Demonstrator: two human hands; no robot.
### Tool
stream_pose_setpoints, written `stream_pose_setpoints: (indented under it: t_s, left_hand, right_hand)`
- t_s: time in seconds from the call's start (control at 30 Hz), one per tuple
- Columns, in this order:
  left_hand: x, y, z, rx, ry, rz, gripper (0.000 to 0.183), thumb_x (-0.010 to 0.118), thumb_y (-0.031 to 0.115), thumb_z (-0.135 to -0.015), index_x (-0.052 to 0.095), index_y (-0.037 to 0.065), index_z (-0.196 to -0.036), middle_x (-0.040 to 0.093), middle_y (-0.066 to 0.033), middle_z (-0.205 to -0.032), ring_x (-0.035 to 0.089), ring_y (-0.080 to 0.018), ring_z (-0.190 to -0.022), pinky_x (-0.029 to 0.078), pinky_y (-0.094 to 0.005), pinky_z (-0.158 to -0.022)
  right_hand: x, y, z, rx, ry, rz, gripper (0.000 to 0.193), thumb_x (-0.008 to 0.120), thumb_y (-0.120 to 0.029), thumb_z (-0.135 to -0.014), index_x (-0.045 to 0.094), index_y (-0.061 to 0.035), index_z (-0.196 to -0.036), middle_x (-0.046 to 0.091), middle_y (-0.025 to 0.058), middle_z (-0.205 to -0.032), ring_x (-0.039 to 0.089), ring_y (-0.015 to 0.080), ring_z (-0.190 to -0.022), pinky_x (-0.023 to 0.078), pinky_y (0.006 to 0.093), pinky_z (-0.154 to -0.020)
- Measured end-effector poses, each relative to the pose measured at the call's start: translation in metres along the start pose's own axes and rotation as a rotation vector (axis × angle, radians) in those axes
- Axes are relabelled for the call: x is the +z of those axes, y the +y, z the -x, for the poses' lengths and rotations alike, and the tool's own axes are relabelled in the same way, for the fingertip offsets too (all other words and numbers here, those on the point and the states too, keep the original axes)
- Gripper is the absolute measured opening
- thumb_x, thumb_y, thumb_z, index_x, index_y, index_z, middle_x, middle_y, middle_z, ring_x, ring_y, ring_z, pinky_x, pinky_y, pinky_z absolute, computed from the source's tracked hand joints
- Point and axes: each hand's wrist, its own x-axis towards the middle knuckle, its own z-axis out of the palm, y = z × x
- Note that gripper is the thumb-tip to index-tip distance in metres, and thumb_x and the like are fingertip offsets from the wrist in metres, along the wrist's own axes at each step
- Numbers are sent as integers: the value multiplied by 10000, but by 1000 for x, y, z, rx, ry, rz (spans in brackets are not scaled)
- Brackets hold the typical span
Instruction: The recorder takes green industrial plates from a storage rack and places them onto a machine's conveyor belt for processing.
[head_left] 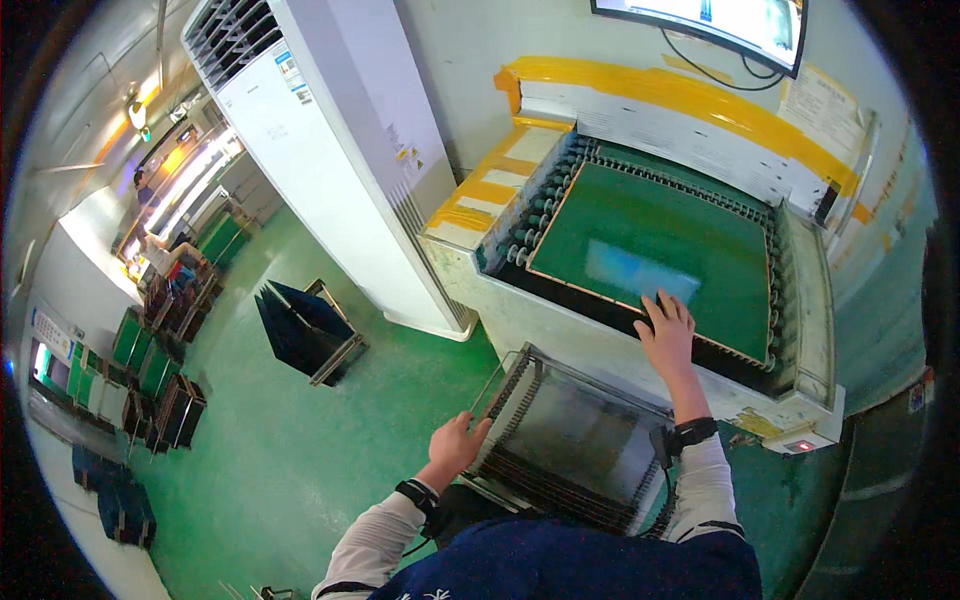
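Note:
A large green circuit board panel (660,240) lies flat on the roller conveyor (515,250) of a white machine, its surface reflecting a pale patch of light. Over the panel's near edge is my right hand (668,335), open with fingers spread, the fingertips at or just above that edge. My left hand (455,445) is closed at the left side of a metal slotted rack (580,430), around its thin side bar; part of the fingers is hidden. The rack stands below the machine's front, between my arms, with toothed rails and a greyish flat surface inside.
A tall white air conditioner (340,150) stands left of the machine. Another rack with dark panels (305,330) sits on the green floor (270,450). More racks (170,410) line the far left. A screen (715,25) hangs above; people work far back.

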Motion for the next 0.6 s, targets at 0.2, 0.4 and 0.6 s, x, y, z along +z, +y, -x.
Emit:
stream_pose_setpoints:
  t_s: [0.2,0.4,0.6]
  left_hand:
    - [0,-2,-2,-39,-57,-17,589,568,568,-987,638,24,-1202,721,-226,-1097,689,-412,-1034,542,-495,-876]
    - [-2,-1,0,-69,-89,-30,647,552,613,-973,630,38,-1260,718,-222,-1113,681,-425,-1046,537,-500,-902]
    - [4,-8,-1,23,9,57,558,520,563,-998,602,13,-1028,697,-266,-939,669,-475,-912,525,-561,-800]
  right_hand:
    - [-5,-7,3,29,-52,24,548,720,-328,-906,603,-175,-1418,455,129,-1567,399,393,-1434,304,579,-1163]
    - [-7,-10,-2,63,-122,81,572,712,-327,-915,571,-195,-1453,450,123,-1576,396,390,-1440,301,588,-1162]
    - [3,5,-11,60,-132,116,560,680,-331,-940,551,-201,-1469,457,107,-1572,385,377,-1453,295,588,-1167]
